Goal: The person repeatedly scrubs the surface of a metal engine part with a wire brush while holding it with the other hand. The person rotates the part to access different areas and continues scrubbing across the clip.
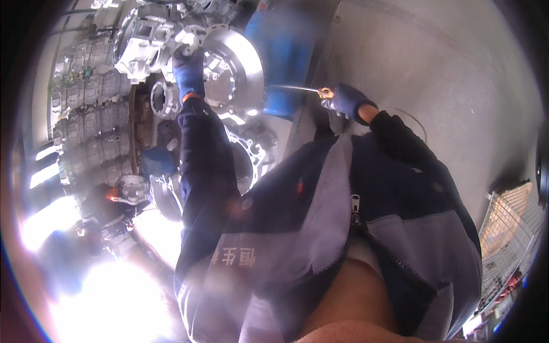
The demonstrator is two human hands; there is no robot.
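Observation:
My left hand (189, 71), in a blue glove, reaches forward among silvery cast-metal housings. Its fingers close on the edge of a housing (140, 51) at the upper left, and glare blurs the exact grip. Just right of that hand stands a large round, bell-shaped casting (243, 63). My right hand (347, 102), also gloved, is closed around the tan handle of a long, thin metal hand tool (294, 87). The tool's shaft points left toward the round casting, with a gap between its visible end and the metal. Whether it is a file or a scraper cannot be made out.
A blue barrel (283, 51) stands behind the tool. Stacked castings (94, 114) fill the left side. Another ring-shaped casting (251, 151) lies below the round one. A wire-mesh basket (506, 234) is at the right, and a grey floor (434, 63) stretches along the upper right.

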